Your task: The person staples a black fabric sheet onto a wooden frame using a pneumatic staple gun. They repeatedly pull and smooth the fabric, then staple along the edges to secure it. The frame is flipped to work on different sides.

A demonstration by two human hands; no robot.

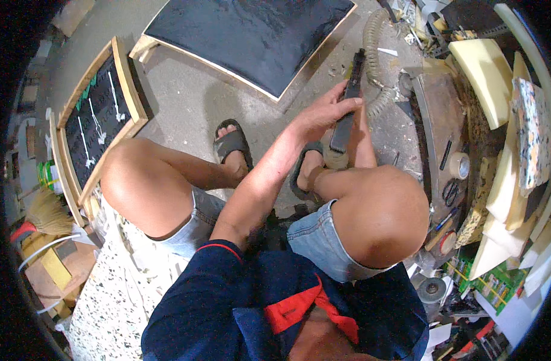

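A long, dark air stapler [342,130] is held upright-looking between my hands, above the floor near my right foot. My left hand [326,113] reaches across from the left and closes on its middle, the thumb lying over the top side. My right hand [360,107] is at the tool's right side, its fingers mostly hidden behind the stapler and my left hand. A pale coiled air hose [374,51] runs beside the tool. Ahead lies a black-covered panel [245,42] with a light wooden edge.
A wooden frame [131,99] with black cloth and white ties leans at left, near a straw broom [47,213]. On the right, a low bench [437,114] carries a tape roll [459,165], scissors [450,192] and foam pieces [483,81]. My sandalled feet rest on the concrete floor.
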